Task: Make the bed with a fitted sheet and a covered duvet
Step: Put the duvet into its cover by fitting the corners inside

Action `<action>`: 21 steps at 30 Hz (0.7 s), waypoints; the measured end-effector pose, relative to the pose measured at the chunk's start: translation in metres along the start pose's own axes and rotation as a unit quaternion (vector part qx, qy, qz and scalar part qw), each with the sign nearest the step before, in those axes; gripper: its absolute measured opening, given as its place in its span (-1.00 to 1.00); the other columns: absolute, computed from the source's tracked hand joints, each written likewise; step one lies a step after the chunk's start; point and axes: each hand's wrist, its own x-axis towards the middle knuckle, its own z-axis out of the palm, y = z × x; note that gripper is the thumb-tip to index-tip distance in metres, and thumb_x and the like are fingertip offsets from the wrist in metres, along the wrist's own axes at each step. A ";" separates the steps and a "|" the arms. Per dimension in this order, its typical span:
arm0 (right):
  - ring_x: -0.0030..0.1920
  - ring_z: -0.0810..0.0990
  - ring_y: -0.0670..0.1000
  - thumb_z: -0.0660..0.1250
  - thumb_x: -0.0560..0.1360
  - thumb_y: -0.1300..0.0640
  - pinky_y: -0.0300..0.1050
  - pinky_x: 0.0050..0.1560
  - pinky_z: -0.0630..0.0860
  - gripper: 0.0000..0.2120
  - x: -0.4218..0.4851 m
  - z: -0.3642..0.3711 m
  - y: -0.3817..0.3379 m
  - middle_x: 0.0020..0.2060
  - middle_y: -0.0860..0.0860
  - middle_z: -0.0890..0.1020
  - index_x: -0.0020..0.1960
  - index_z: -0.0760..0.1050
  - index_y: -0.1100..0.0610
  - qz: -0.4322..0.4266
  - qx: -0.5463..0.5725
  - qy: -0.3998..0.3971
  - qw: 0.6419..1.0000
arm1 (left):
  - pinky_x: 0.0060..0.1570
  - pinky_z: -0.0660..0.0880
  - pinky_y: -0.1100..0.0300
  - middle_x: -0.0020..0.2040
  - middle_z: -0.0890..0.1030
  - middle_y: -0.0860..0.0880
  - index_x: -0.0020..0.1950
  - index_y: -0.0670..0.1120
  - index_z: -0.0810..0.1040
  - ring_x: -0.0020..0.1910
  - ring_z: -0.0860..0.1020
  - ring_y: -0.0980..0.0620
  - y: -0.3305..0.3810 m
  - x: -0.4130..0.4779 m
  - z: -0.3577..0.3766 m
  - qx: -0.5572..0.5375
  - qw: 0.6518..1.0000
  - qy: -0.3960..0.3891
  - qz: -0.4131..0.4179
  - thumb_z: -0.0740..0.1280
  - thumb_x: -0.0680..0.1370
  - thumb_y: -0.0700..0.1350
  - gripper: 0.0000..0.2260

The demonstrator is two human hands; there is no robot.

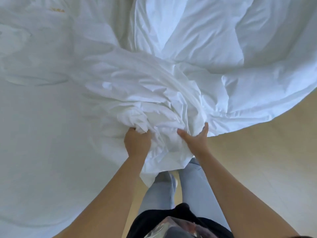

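A white duvet in its cover (154,93) lies bunched and creased across the bed, with a corner hanging over the near edge in front of my legs. My left hand (137,141) grips a gathered fold of this white fabric at the bed's edge. My right hand (197,136) lies on the fabric beside it, thumb and fingers spread wide and mostly straight. To the left, the bed (42,109) is covered by a smoother white sheet.
Pale wooden floor (257,160) fills the right and lower right, beyond the bed's edge. A small orange mark (58,10) shows on the white fabric at the far left. My legs in light blue trousers (188,189) stand close to the bed.
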 end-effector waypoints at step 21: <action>-0.48 0.59 -0.05 0.42 0.34 0.22 -0.30 -0.50 0.45 -0.96 -0.023 -0.017 -0.247 -0.51 -0.09 0.61 -0.26 0.57 0.11 -0.157 0.142 -0.092 0.973 | -0.38 0.31 0.27 -0.39 0.42 0.08 -0.35 -0.09 0.37 -0.30 0.46 0.02 0.164 0.004 -0.165 -0.072 0.941 0.228 0.241 0.16 0.45 -0.35 -0.78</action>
